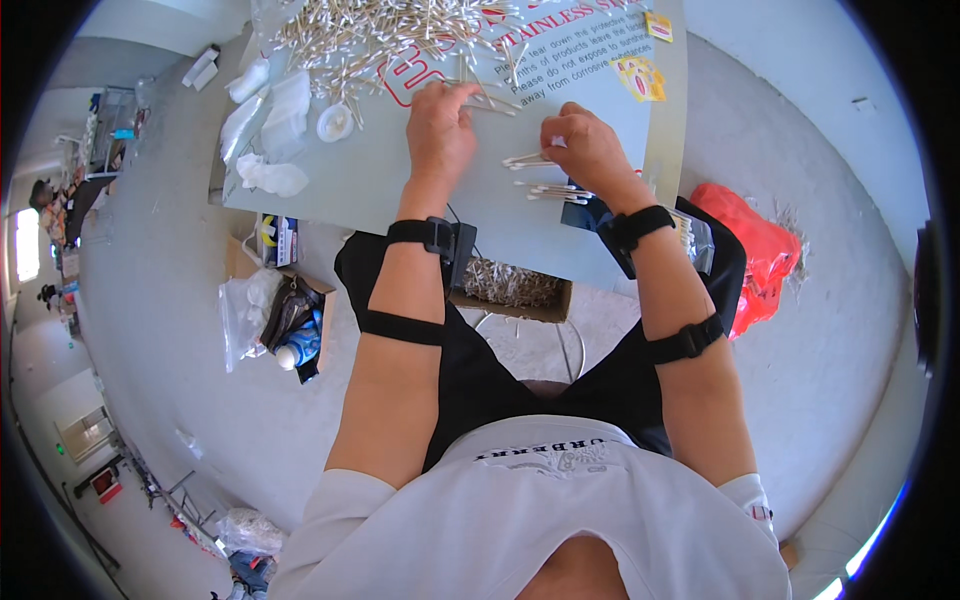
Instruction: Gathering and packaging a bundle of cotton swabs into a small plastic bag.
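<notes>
A large heap of cotton swabs [370, 35] spreads over the far part of the table [390, 180]. At its near edge my left hand [441, 130] is closed, thumb and index finger pinching at a few loose swabs [497, 104]. To its right, my right hand [592, 150] is curled closed. Several swabs [525, 160] stick out leftward from under its fingers, and a small whitish bit shows at the fingertips. Just nearer to me lies a small row of swabs [552, 191], partly over a dark flat item [585, 214]. My palms are hidden.
White plastic bags [287, 115] and a round white container [335, 123] sit at the table's left. Yellow packets [640, 78] lie far right. Below the table edge is a box of swabs [515, 288]. A red bag [745, 255] stands right, a filled carton [300, 320] left.
</notes>
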{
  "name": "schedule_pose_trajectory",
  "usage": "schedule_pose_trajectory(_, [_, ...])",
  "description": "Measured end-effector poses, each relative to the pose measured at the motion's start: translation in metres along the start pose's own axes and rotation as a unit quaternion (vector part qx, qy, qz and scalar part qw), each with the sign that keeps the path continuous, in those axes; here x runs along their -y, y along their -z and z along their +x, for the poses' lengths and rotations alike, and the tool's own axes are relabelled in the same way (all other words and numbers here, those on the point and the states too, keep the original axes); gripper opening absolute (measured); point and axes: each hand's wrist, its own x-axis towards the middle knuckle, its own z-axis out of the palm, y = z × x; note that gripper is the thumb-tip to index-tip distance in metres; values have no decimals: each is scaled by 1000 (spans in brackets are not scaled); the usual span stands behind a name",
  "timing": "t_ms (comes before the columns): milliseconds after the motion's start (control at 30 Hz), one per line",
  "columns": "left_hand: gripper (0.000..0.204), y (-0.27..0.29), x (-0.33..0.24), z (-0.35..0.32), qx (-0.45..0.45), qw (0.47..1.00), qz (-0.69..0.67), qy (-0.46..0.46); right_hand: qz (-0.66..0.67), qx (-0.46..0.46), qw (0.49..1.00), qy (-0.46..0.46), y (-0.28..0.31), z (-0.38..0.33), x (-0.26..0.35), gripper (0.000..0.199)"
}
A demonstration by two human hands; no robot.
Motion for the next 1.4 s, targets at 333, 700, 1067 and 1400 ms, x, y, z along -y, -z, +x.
schedule_pose_trajectory(333, [28,-10,30,27,4,997,65,-40,-26,-102,994,-26,-25,55,41,27])
schedule_pose_trajectory(700, [14,-21,36,22,-43,994,77,57,-55,-86,991,-90,-32,59,32,15])
schedule_pose_trajectory(1067, [21,-1,25,11,0,994,81,76,-67,-97,993,-7,-27,43,34,26])
schedule_pose_trajectory(1400, [47,-17,-17,-13,71,995,64,-19,-24,-42,999,0,-4,34,-1,4])
